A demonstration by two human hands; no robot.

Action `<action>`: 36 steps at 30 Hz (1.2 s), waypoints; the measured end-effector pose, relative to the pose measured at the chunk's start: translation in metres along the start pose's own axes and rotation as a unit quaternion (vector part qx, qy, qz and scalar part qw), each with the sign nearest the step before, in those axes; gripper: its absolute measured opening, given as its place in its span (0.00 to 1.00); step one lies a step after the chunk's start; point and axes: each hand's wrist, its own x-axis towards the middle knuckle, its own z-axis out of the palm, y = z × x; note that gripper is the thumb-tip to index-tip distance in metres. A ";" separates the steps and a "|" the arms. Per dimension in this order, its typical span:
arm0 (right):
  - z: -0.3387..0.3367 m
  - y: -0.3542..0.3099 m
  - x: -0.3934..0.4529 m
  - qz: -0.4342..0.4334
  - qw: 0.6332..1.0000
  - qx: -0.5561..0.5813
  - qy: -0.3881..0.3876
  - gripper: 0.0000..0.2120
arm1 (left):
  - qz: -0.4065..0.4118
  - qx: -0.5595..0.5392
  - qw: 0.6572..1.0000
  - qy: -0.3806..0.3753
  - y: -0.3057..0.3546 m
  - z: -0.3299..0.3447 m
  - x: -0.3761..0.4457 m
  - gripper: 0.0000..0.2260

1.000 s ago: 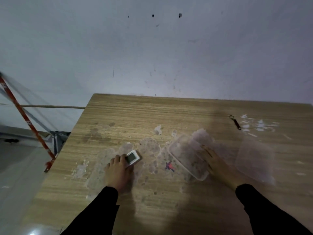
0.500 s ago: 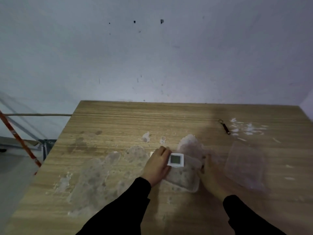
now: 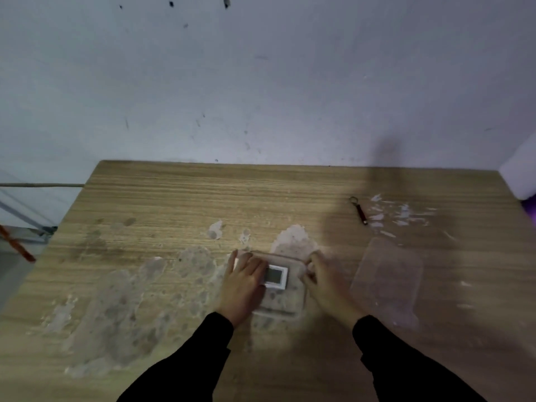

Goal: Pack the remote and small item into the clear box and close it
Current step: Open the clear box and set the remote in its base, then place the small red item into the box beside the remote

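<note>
A clear plastic box [image 3: 280,303] stands on the wooden table [image 3: 174,204] right in front of me. A small white remote with a grey screen [image 3: 276,276] is inside its far half. My left hand [image 3: 243,282] rests over the box's left side, fingers on the remote. The box's right rim is held by my right hand [image 3: 322,281]. Its clear lid [image 3: 387,281] lies flat on the table to the right. A small dark keyring-like item [image 3: 359,210] lies farther back on the right, apart from both hands.
Pale worn patches [image 3: 162,274] and white scraps [image 3: 400,213] mark the tabletop. A grey wall rises behind the table's far edge. Off the left edge is an orange-red bar [image 3: 14,245] and a metal frame. A purple object [image 3: 529,204] shows at the far right.
My left hand carried the white remote from the table's left side rightward into the clear box. The right hand stayed on the box, which now sits squarer to me.
</note>
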 end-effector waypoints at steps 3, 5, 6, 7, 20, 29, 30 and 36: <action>-0.030 0.005 0.026 0.013 0.997 0.001 0.070 0.05 | -0.015 -0.009 1.000 0.014 0.000 -0.001 -0.006 0.22; -0.059 0.025 0.058 0.039 0.989 -0.037 0.135 0.13 | -0.071 -0.032 0.997 0.028 0.000 -0.001 -0.009 0.24; -0.073 0.038 0.074 0.062 0.984 -0.078 0.149 0.18 | -0.108 -0.051 0.992 0.038 -0.001 -0.002 -0.010 0.25; -0.084 0.050 0.087 0.097 0.978 -0.115 0.147 0.21 | -0.148 -0.071 0.985 0.045 -0.001 -0.002 -0.012 0.26; -0.079 0.028 0.096 -0.004 0.984 -0.129 0.120 0.03 | -0.212 -0.207 0.953 0.056 0.011 -0.012 -0.019 0.30; -0.021 -0.077 0.016 -0.195 0.971 -0.109 -0.080 0.05 | -0.143 -0.359 0.920 0.064 -0.003 -0.044 -0.003 0.14; -0.018 -0.077 0.013 -0.194 0.972 -0.109 -0.078 0.05 | -0.148 -0.355 0.921 0.053 -0.007 -0.044 -0.004 0.10; 0.006 -0.067 -0.002 -0.169 0.971 -0.152 -0.078 0.05 | -0.134 -0.307 0.942 -0.018 -0.032 -0.049 -0.021 0.06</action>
